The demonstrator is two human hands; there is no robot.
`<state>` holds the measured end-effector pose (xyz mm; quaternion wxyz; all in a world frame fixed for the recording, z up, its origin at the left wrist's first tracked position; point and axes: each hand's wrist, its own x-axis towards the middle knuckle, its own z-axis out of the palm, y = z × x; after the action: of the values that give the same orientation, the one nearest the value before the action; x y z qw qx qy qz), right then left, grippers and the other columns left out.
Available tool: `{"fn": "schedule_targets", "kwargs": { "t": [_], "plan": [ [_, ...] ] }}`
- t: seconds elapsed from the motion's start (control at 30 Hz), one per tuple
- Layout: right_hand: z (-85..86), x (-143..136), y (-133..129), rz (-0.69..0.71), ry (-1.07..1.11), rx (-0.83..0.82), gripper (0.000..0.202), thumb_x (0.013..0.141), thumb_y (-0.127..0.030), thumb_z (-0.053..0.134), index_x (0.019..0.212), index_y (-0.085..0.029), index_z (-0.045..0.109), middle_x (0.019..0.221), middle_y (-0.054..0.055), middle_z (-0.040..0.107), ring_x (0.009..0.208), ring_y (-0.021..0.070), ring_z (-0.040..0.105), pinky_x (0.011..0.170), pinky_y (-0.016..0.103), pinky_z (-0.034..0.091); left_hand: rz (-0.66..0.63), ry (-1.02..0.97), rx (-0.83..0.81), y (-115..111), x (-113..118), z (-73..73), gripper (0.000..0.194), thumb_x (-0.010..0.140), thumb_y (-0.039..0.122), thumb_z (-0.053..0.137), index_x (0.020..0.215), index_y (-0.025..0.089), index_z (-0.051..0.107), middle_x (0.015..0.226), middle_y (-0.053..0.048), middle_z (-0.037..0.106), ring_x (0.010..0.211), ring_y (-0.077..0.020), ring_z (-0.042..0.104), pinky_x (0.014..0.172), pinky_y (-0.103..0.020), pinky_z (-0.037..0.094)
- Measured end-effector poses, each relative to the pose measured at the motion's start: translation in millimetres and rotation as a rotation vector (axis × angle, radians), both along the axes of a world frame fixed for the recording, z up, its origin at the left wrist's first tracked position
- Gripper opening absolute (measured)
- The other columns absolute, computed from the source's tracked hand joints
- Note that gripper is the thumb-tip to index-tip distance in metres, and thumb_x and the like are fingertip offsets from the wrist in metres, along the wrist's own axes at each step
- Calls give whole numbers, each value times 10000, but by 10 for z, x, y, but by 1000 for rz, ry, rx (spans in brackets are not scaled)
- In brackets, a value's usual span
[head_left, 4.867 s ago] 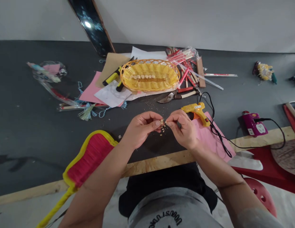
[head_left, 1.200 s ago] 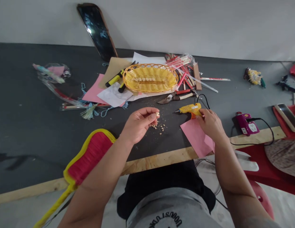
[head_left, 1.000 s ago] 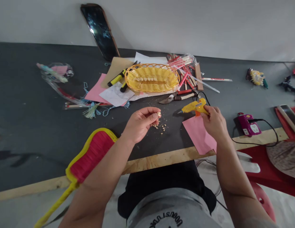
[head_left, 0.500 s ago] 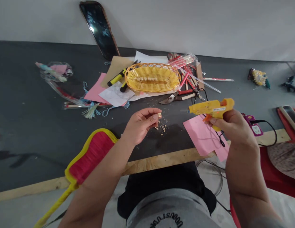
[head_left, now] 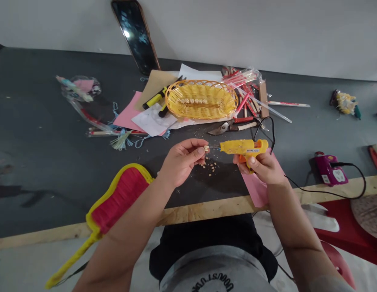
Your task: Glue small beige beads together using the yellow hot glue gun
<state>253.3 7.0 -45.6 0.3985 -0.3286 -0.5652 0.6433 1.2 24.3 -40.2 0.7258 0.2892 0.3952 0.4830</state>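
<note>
My right hand is wrapped round the grip of a yellow glue gun, its nozzle pointing left. The nozzle tip comes up close to a small pale wooden piece; whether they touch I cannot tell. Thumb and fingers of my left hand pinch that piece. Below it, several tiny wooden bits lie scattered on the dark table. A yellow woven basket stands behind, with a row of small pale pieces inside.
Pruning shears lie before the basket. Pink paper sits under my right hand. A purple power adapter with a black cord is at the right. A red and yellow fan-shaped piece rests by my left forearm; a phone leans on the wall.
My right hand has brought the glue gun left, up close to the small wooden piece. My left hand keeps its pinch. The view has shifted slightly.
</note>
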Motion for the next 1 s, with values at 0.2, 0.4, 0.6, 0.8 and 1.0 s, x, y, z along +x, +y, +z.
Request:
{"fn": "schedule_targets", "kwargs": {
  "t": [0.2, 0.4, 0.6, 0.8, 1.0],
  "plan": [
    [-77, -68, -69, -51, -24, 24, 334, 1002, -501, 538, 1004, -188, 654, 773, 8, 529, 558, 90, 399, 505, 259, 339, 21, -13, 1, 9, -4, -15, 282, 601, 283, 948, 805, 177, 783, 710, -8, 734, 576, -77, 615, 548, -178, 536],
    [-55, -95, -80, -64, -64, 59, 314, 1020, -481, 507, 944, -196, 613, 741, -9, 487, 556, 93, 388, 510, 261, 356, 31, -8, 14, 2, 2, -7, 277, 600, 283, 950, 793, 177, 782, 688, -5, 729, 562, -73, 615, 533, -165, 528],
    [-72, -94, -74, -48, -110, 103, 306, 1025, -480, 493, 943, -204, 598, 751, -7, 500, 577, 101, 418, 522, 261, 357, 33, -21, 14, -4, 8, -13, 278, 596, 278, 950, 790, 175, 778, 666, -1, 722, 553, -76, 608, 530, -175, 525],
    [-71, -97, -69, -44, -110, 96, 318, 1020, -493, 497, 927, -202, 584, 733, -12, 491, 573, 104, 418, 521, 264, 352, 31, -13, 9, -4, 4, -10, 275, 600, 276, 945, 789, 174, 774, 670, -3, 724, 556, -82, 612, 540, -188, 525],
    [-72, -89, -67, -33, -124, 70, 337, 1011, -513, 504, 901, -205, 589, 717, -13, 470, 560, 106, 393, 506, 272, 328, 31, -8, 11, -4, 10, -5, 273, 605, 275, 941, 793, 177, 768, 679, -3, 719, 560, -88, 608, 541, -203, 525]
  ]
}}
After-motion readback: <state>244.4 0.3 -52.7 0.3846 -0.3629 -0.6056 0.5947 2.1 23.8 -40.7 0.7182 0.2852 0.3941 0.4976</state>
